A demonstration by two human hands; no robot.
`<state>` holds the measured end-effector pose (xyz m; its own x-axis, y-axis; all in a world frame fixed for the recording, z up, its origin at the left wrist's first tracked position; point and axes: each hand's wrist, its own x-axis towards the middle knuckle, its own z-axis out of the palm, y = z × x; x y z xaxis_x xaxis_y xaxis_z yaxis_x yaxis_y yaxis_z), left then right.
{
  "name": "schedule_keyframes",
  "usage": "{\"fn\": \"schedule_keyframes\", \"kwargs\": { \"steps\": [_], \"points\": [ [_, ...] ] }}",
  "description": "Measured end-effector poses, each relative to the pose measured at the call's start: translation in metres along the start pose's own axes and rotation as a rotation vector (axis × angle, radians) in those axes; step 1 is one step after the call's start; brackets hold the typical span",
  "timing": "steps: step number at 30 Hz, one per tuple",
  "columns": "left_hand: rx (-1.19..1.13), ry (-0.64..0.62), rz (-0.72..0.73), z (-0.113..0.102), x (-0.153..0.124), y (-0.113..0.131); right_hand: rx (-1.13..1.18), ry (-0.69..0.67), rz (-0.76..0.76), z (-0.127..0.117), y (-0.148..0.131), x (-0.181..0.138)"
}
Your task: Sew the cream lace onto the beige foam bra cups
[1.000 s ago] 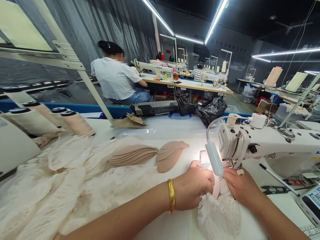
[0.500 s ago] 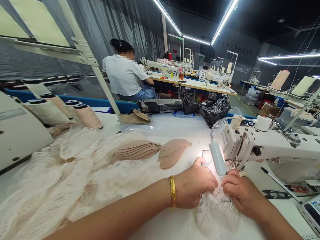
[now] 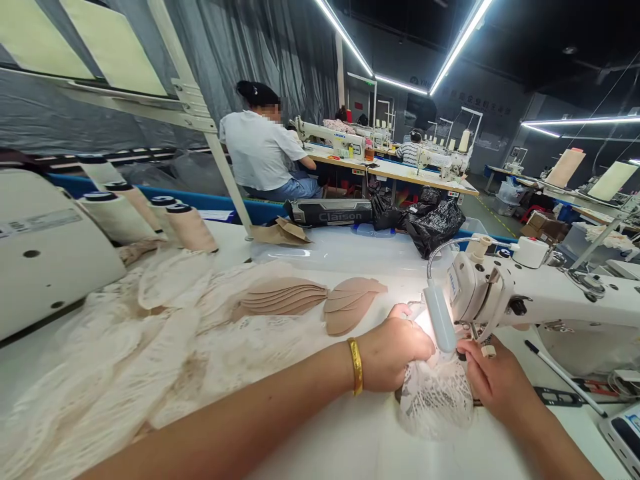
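White lace fabric point(image 3: 436, 400) hangs in folds over the table edge of a white sewing machine point(image 3: 555, 287), its upper part under the lamp. My left hand point(image 3: 395, 350), with a gold bangle at the wrist, is closed on the left side of the lace. My right hand point(image 3: 495, 373) is closed at the lace's right edge, just below the needle area; its fingertips are partly hidden. A small dark piece shows by those fingertips, too small to name. The grey lamp head point(image 3: 440, 317) hangs between my hands and hides part of the cloth.
Beige leaf-shaped pads point(image 3: 285, 297) and a heap of lace point(image 3: 165, 353) lie to the left. Thread cones point(image 3: 193, 227) stand behind the heap. A pen point(image 3: 563, 377) and black snips point(image 3: 557, 397) lie right. A person point(image 3: 265, 150) sits at another machine beyond.
My right hand has shifted slightly right and down, farther from my left. The lace between them now hangs more spread out. The whole view has turned slightly left.
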<state>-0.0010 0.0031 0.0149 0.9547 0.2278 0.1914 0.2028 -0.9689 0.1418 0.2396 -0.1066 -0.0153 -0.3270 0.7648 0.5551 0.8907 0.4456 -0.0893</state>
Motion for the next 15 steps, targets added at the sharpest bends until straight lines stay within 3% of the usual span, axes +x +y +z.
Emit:
{"fn": "schedule_keyframes", "kwargs": {
  "steps": [8, 15],
  "points": [
    [-0.030, -0.003, 0.006, 0.0006, 0.0010, 0.0013, 0.052, 0.055, 0.066, 0.0041, -0.0021, 0.0023],
    [-0.056, -0.025, -0.005, 0.0005, -0.0010, 0.0026, 0.071, 0.092, 0.022, 0.0013, -0.0038, 0.0031]
  ]
}}
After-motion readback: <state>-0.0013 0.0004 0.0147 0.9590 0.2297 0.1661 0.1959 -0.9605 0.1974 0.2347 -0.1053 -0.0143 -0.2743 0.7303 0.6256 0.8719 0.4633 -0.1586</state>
